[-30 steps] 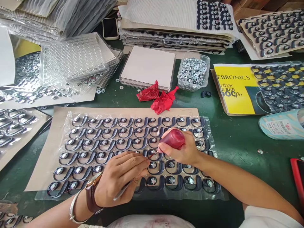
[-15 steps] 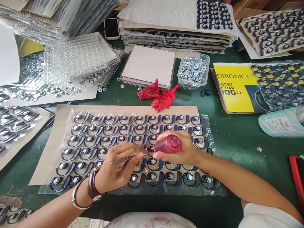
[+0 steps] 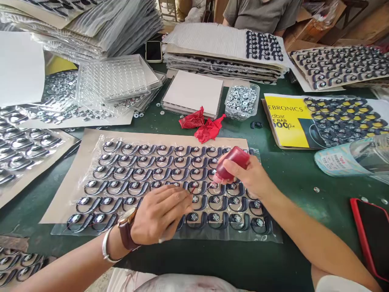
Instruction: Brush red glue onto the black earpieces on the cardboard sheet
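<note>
My right hand is wrapped round a red squeeze bottle, which is tilted with its nozzle down to the left, just above the sheet of parts. My left hand is closed in a pinch over the middle of that sheet. Its fingers hide most of what they hold, a thin tool like tweezers; a thin reddish tip shows beyond the fingertips. Under both hands lie rows of dark hook-shaped pieces with round silver discs, on clear plastic film over a brown card.
Two crumpled red scraps lie behind the sheet, near a clear tub of metal washers. Stacked sheets stand at the back, with a person's torso behind them. A red-edged phone and a patterned cup are on the right.
My right hand has moved right and tipped the bottle, so its side now shows. My left hand has turned palm down, hiding its thin tool. The camera view has tilted upward.
</note>
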The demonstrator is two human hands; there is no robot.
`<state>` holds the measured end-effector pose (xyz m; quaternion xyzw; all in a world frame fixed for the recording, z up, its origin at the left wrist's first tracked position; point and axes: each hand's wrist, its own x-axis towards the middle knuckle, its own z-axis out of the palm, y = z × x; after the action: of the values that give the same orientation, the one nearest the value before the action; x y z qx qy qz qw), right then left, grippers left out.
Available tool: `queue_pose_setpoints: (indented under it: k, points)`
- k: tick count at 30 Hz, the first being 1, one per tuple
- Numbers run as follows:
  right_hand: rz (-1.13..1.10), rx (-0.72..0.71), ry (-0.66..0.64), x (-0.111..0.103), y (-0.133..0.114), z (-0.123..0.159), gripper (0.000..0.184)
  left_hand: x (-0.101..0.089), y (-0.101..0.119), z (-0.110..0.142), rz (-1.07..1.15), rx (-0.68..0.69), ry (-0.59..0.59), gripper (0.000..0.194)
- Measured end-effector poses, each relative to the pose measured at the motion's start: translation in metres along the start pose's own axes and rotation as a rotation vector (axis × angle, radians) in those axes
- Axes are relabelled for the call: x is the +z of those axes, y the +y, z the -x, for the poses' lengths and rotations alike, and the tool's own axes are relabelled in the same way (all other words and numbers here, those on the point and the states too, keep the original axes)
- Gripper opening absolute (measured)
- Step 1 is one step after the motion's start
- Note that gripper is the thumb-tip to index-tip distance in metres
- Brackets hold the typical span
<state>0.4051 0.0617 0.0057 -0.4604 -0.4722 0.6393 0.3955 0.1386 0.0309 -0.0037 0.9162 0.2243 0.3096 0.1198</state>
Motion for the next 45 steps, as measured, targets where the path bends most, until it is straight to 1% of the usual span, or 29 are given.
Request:
queue_pose_setpoints:
  k: [2, 4, 7, 12, 18, 21, 26, 28, 35, 40, 45]
  points:
    - [-0.018, -0.046, 0.053, 0.02, 0.013, 0.006, 0.026, 0.0, 0.009, 0.007, -0.057, 0.078, 0.002, 0.017]
    - [0.008, -0.12, 0.071, 0.035, 0.025, 0.01, 0.024, 0.0, 0.018, 0.013, -0.085, 0.097, 0.002, 0.019]
    - [0.124, -0.197, 0.065, 0.045, 0.038, 0.015, 0.023, 0.001, 0.024, 0.019, -0.098, 0.081, -0.013, 0.018]
    - [0.252, -0.243, 0.082, 0.044, 0.046, 0.016, 0.03, 0.004, 0.026, 0.017, -0.095, 0.055, 0.002, 0.016]
    - [0.311, -0.259, 0.042, 0.044, 0.051, 0.016, 0.028, 0.006, 0.028, 0.02, -0.118, 0.064, 0.008, 0.015]
    - [0.321, -0.275, 0.04, 0.043, 0.051, 0.016, 0.028, 0.006, 0.028, 0.022, -0.112, 0.063, 0.002, 0.016]
    - [0.334, -0.274, 0.104, 0.044, 0.051, 0.016, 0.029, 0.007, 0.027, 0.023, -0.124, 0.058, -0.006, 0.018]
    - [0.335, -0.273, 0.111, 0.045, 0.05, 0.016, 0.027, 0.006, 0.027, 0.022, -0.13, 0.066, -0.016, 0.018]
    - [0.28, -0.282, 0.152, 0.044, 0.047, 0.016, 0.024, 0.005, 0.027, 0.022, -0.106, 0.057, -0.02, 0.018]
    - [0.332, -0.233, 0.153, 0.043, 0.045, 0.015, 0.023, 0.003, 0.026, 0.021, -0.114, 0.069, -0.026, 0.016]
    - [0.335, -0.237, 0.149, 0.045, 0.048, 0.015, 0.025, 0.002, 0.026, 0.02, -0.111, 0.058, -0.027, 0.016]
